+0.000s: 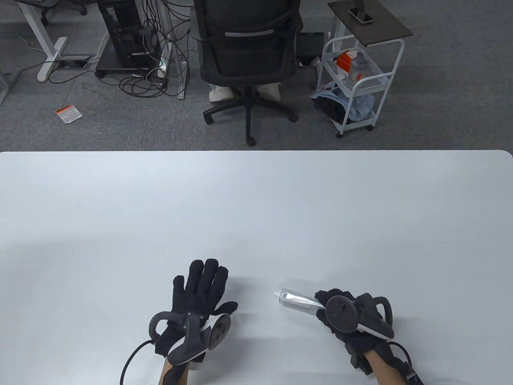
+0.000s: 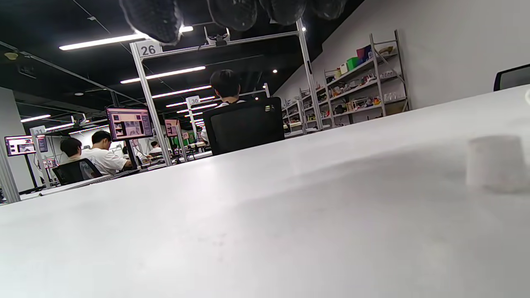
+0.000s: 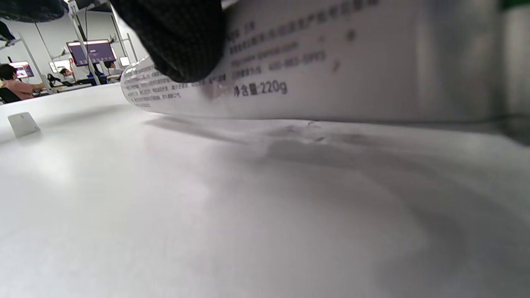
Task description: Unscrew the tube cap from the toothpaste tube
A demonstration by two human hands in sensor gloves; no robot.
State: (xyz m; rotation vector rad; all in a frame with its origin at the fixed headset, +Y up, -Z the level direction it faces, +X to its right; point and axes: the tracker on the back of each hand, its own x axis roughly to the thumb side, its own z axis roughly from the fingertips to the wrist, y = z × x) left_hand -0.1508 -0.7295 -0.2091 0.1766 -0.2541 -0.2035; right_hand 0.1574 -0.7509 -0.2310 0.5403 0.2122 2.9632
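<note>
A silver toothpaste tube (image 1: 298, 300) lies low over the white table (image 1: 256, 208), its bare white neck pointing left. My right hand (image 1: 325, 300) grips the tube's rear half; in the right wrist view a gloved finger (image 3: 178, 37) wraps over the printed tube (image 3: 331, 62). The white cap stands apart on the table, seen small in the right wrist view (image 3: 23, 124) and blurred in the left wrist view (image 2: 495, 163). My left hand (image 1: 204, 280) lies flat with fingers spread, holding nothing. Its fingertips (image 2: 153, 18) hang at the top of the left wrist view.
The table's far edge (image 1: 256, 151) borders a carpeted floor with a black office chair (image 1: 248, 56) and a white cart (image 1: 356, 80). Both hands are near the table's front edge.
</note>
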